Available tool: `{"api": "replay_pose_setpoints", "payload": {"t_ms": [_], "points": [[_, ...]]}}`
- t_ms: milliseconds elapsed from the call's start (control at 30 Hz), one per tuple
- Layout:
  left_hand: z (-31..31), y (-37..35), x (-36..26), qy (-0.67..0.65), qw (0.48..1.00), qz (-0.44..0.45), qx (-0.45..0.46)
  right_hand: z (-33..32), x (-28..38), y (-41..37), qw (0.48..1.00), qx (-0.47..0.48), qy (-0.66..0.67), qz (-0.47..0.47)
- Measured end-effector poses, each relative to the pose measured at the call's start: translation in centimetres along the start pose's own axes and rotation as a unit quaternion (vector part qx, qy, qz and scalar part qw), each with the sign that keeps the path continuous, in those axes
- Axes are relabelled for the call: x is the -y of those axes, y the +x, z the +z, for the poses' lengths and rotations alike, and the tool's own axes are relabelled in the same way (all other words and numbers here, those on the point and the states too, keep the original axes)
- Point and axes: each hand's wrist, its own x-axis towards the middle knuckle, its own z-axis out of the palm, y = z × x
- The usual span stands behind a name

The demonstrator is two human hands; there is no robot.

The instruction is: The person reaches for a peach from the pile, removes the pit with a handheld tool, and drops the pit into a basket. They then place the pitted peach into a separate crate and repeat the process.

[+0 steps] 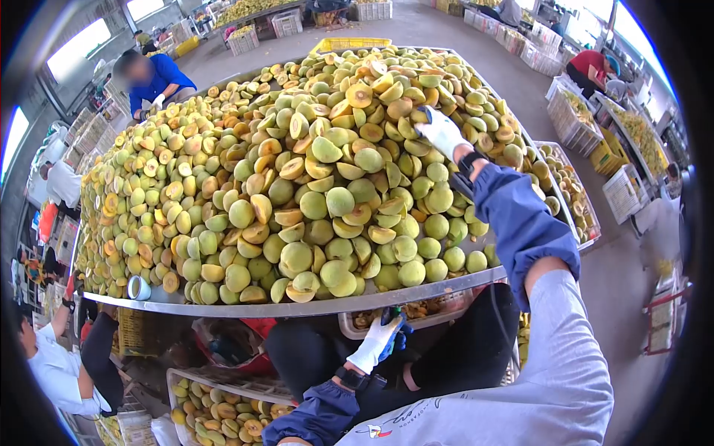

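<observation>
A large heap of green-yellow peaches (341,201), many cut into halves with orange flesh, covers the metal-edged table (357,303). My right hand (442,134), in a white glove with blue fingertips, reaches to the far right part of the heap. Its fingers curl round a peach (419,117), mostly hidden by the glove. Below the near table edge, my left hand (382,340), in a white and blue glove, is closed round a small tool (392,315) with a dark and green handle. The tool's working end cannot be made out.
Under the near edge sits a crate of cut pieces (435,306). A crate of peach halves (223,409) is at lower left, another crate (571,193) at right. A white cup (138,288) stands on the table. A person in blue (160,78) works across it; another sits at left.
</observation>
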Motion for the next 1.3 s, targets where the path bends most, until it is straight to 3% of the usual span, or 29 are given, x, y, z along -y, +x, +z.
{"api": "replay_pose_setpoints", "payload": {"t_ms": [133,200,233,367,400,467,500,533,600,667,800,833,867,900,933,1000,1067,1133,1167,1233,1267,1300], "points": [[0.0,-0.3,0.2,0.034,0.999,-0.003,0.029,-3.7,2.3,-6.0,0.998,-0.021,0.031,-0.044],[0.5,-0.9,0.3,0.072,0.997,-0.014,0.023,-5.7,2.8,-9.1,0.98,-0.003,0.181,-0.08],[0.5,-1.1,0.8,0.105,0.994,-0.01,0.029,-5.9,2.8,-11.0,0.939,0.02,0.331,-0.086],[2.5,-3.3,1.2,0.158,0.981,0.046,0.098,-7.1,3.5,-21.0,0.86,0.026,0.509,-0.021],[3.5,-4.3,0.5,0.192,0.974,0.04,0.111,-7.0,3.3,-23.4,0.857,0.027,0.514,-0.012],[6.6,-6.9,-0.6,0.199,0.966,0.139,0.094,-6.6,3.4,-28.0,0.848,0.006,0.53,0.004],[8.5,-8.4,-1.9,0.207,0.97,0.119,0.054,-7.0,4.1,-29.7,0.845,0.027,0.534,0.008],[9.0,-8.8,-2.0,0.188,0.969,0.148,0.07,-6.3,3.9,-31.5,0.838,0.01,0.545,0.023],[11.2,-9.7,-2.6,0.133,0.959,0.237,0.086,-6.2,5.2,-33.8,0.871,-0.02,0.49,0.014],[12.5,-9.6,-3.2,0.12,0.962,0.231,0.088,-5.8,5.9,-35.1,0.894,-0.038,0.446,0.011],[14.2,-9.5,-3.1,0.316,0.92,0.232,-0.02,-5.1,6.2,-37.0,0.935,-0.018,0.353,0.031],[13.9,-8.9,-2.4,0.363,0.885,0.29,-0.025,-5.3,6.2,-37.3,0.883,0.012,0.468,0.042],[13.2,-8.4,-1.6,0.365,0.884,0.29,-0.027,-5.5,6.3,-37.5,0.816,0.041,0.574,0.051],[12.9,-8.2,-1.1,0.426,0.843,0.321,-0.069,-5.9,6.6,-37.8,0.749,0.075,0.652,0.091],[12.6,-8.1,-0.7,0.482,0.795,0.35,-0.11,-6.3,6.9,-38.0,0.747,0.074,0.655,0.089],[12.4,-8.4,-0.3,0.498,0.782,0.356,-0.117,-6.6,7.7,-38.3,0.612,0.1,0.775,0.123],[12.3,-8.5,0.3,0.511,0.771,0.361,-0.122,-6.5,8.3,-38.3,0.588,0.087,0.797,0.109],[12.2,-8.0,1.0,0.542,0.677,0.481,-0.131,-6.1,8.4,-38.4,0.583,0.065,0.798,0.138],[12.2,-8.0,1.3,0.543,0.677,0.479,-0.13,-5.8,8.4,-38.7,0.603,0.048,0.79,0.104],[13.2,-8.6,0.9,0.619,0.505,0.583,-0.149,-4.7,8.6,-39.1,0.581,0.016,0.804,0.125],[13.3,-8.7,0.9,0.62,0.505,0.582,-0.149,-4.3,8.9,-39.3,0.559,-0.013,0.816,0.146],[13.3,-8.9,0.9,0.601,0.559,0.553,-0.141,-4.8,9.6,-39.2,0.532,-0.004,0.832,0.159]]}}
